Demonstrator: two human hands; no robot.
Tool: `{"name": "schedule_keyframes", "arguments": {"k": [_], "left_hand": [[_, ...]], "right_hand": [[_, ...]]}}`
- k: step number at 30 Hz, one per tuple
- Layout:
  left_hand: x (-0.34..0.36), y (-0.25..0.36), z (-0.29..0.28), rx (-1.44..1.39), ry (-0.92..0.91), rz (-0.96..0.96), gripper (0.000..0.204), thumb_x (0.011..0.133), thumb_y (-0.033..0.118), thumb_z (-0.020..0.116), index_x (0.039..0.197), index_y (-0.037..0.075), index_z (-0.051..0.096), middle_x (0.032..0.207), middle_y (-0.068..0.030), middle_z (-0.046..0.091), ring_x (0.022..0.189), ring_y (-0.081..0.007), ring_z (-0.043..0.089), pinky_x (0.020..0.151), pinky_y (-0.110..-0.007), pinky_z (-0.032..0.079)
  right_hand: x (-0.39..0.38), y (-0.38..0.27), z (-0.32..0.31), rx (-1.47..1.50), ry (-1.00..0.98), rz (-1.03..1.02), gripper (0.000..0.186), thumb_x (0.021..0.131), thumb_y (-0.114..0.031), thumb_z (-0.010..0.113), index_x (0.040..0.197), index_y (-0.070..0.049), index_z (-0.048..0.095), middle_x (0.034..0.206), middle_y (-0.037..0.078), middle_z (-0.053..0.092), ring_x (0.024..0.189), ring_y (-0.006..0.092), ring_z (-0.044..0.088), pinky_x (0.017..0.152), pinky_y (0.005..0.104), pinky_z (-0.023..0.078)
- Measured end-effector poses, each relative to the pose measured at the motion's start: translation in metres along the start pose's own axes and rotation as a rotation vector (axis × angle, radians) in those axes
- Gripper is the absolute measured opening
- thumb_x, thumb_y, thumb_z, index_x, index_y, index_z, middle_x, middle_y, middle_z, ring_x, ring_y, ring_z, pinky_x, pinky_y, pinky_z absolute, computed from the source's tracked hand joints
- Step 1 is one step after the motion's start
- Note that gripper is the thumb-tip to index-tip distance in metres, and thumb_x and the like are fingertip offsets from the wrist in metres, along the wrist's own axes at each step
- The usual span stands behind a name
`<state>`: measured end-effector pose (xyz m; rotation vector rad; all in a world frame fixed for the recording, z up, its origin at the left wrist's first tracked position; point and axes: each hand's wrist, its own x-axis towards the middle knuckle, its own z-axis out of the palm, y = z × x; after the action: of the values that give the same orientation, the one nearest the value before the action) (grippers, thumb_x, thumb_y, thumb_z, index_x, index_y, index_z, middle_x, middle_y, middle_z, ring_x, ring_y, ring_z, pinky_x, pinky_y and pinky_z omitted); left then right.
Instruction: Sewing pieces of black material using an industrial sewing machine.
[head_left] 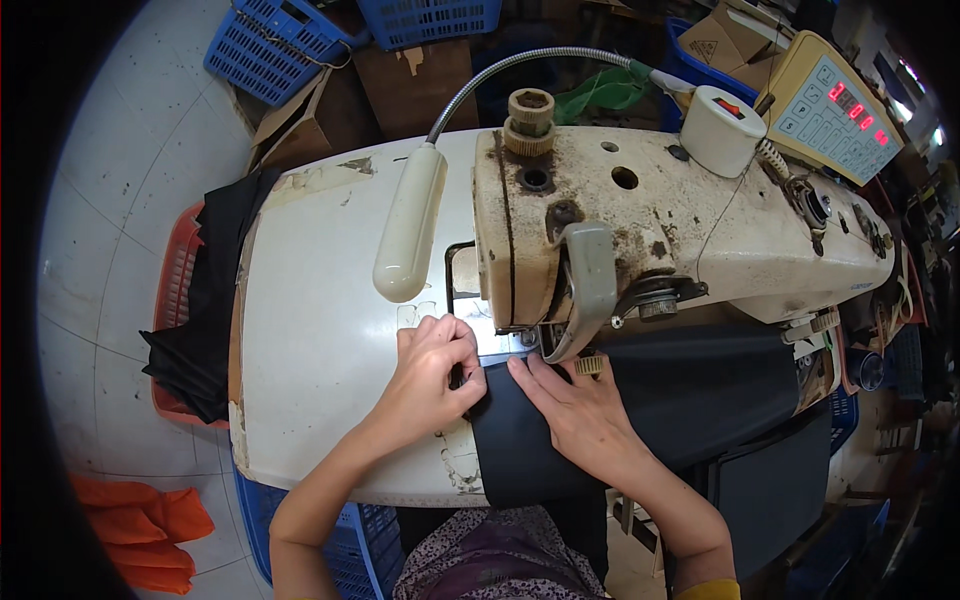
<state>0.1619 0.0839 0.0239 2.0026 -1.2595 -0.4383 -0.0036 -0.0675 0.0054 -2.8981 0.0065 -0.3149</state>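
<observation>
An industrial sewing machine (560, 210) stands on a worn white table (310, 260), with a metal needle plate (485, 325) under its head. Dark fabric (520, 450) lies over the bed and table. My left hand (430, 375) is curled at the fabric's left edge beside the plate, thumb and index finger pinched together; what they hold is unclear. My right hand (580, 415) lies on the fabric with fingers apart, fingertips close by the presser foot, partly behind the metal guard (588, 270).
A lamp (408, 225) hangs left of the machine head; a control panel (832, 110) sits back right. Around are blue baskets (280, 55), cardboard (410, 95), a red basket (175, 290) with black fabric, orange cloth (140, 525) on the floor, and stacked dark pieces (765, 500).
</observation>
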Motion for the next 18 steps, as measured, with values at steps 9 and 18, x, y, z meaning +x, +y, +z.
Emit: {"name": "schedule_keyframes", "arguments": {"k": [9, 18], "left_hand": [[0.008, -0.005, 0.005, -0.361, -0.124, -0.011, 0.009, 0.084, 0.009, 0.064, 0.079, 0.006, 0.057, 0.092, -0.0048, 0.060, 0.092, -0.0227, 0.054, 0.089, -0.036, 0.032], [0.010, -0.013, 0.003, -0.187, -0.128, 0.134, 0.009, 0.087, 0.011, 0.067, 0.086, 0.005, 0.061, 0.084, -0.0060, 0.062, 0.085, -0.0213, 0.057, 0.089, -0.033, 0.034]], "right_hand": [[0.000, 0.000, 0.002, 0.024, 0.029, 0.011, 0.071, 0.077, 0.001, 0.060, 0.145, -0.012, 0.045, 0.130, 0.009, 0.058, 0.111, 0.0317, 0.056, 0.097, 0.0553, 0.038], [-0.007, 0.010, 0.013, 0.266, 0.182, 0.030, 0.058, 0.075, 0.005, 0.062, 0.131, -0.009, 0.058, 0.117, 0.008, 0.062, 0.107, 0.0318, 0.057, 0.099, 0.0496, 0.040]]}}
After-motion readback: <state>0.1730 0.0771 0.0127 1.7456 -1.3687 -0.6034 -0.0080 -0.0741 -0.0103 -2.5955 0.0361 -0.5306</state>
